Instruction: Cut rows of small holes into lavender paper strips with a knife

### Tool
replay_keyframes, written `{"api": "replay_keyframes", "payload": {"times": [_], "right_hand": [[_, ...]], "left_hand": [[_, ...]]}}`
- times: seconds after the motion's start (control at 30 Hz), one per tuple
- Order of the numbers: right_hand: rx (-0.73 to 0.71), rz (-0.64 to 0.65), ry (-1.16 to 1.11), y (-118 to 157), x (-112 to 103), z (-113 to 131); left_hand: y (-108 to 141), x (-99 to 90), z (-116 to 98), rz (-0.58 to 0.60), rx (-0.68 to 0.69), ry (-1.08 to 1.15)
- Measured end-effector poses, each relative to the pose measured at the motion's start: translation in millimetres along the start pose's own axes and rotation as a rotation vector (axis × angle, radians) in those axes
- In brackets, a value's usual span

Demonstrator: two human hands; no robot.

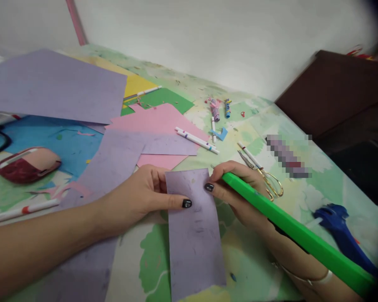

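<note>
On a counter point(255, 121) spread with a green-and-white patterned cover, large coloured paper sheets fill the left side, the biggest a purple sheet point(59, 88), with a pink sheet point(157, 117) closer to the middle. At the near centre, a purple paper strip point(195, 247) is held upright between two bare hands. The left hand point(138, 195) has its grip pinched on the strip's left side, thumb in front and fingers behind; the right hand point(236, 193) has its grip closed at the upper right edge. A long bright green bar point(286, 222), its kind unclear, lies across the right hand. The strip looks thin and slightly bowed, so uneven pulling between the thumbs could crease or tear it. The bar's long overhang could tip it or drag that hand off line, and a swing to the right might knock the blue plastic tool point(337, 222). Gold-handled scissors point(262, 170) lie just beyond the right hand; a careless backward brush could meet them. Smallest, two white markers point(198, 140) rest loose and could roll if the paper beneath shifts. No brand, label or writing can be read; a pixelated patch point(286, 157) hides one item at right.
</note>
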State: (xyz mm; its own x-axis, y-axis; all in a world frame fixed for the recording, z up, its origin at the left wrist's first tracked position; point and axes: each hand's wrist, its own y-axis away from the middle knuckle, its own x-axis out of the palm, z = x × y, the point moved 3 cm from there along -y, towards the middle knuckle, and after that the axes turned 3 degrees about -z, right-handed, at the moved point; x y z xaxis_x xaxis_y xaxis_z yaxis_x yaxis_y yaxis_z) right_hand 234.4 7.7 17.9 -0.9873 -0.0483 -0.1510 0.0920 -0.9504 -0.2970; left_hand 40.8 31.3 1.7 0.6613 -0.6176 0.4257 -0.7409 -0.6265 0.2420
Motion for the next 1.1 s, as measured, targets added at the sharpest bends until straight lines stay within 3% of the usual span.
{"api": "replay_keyframes", "payload": {"times": [0.17,0.3,0.43,0.53,0.6,0.67,0.9,1.1], "right_hand": [[0.037,-0.001,0.002,-0.2,-0.7,-2.6],[0.281,0.021,-0.016,-3.2,-1.4,-6.2],[0.452,-0.101,-0.081,-8.6,-9.2,-7.1],[0.355,-0.188,-0.058,-12.2,-17.2,-4.8],[0.259,-0.182,-0.014,-10.9,-18.4,-3.1],[0.224,-0.142,0.026,-6.2,-14.8,-2.4],[0.155,0.006,0.230,-0.4,11.0,6.4],[0.170,0.065,0.326,-4.6,12.2,3.2]], "left_hand": [[-3.3,-2.9,-0.3,-0.046,-0.049,-0.098],[-6.8,-8.1,3.0,-0.224,-0.051,-0.331],[-5.2,-10.8,5.8,-0.346,0.039,-0.667],[-0.7,-8.6,-0.1,-0.420,0.235,-1.037],[3.0,-5.2,-5.3,-0.445,0.365,-1.311],[5.4,-3.5,-8.1,-0.426,0.394,-1.492],[5.8,-4.8,-12.1,-0.381,0.360,-1.570],[6.2,-4.4,-10.0,-0.354,0.380,-1.628]]}}
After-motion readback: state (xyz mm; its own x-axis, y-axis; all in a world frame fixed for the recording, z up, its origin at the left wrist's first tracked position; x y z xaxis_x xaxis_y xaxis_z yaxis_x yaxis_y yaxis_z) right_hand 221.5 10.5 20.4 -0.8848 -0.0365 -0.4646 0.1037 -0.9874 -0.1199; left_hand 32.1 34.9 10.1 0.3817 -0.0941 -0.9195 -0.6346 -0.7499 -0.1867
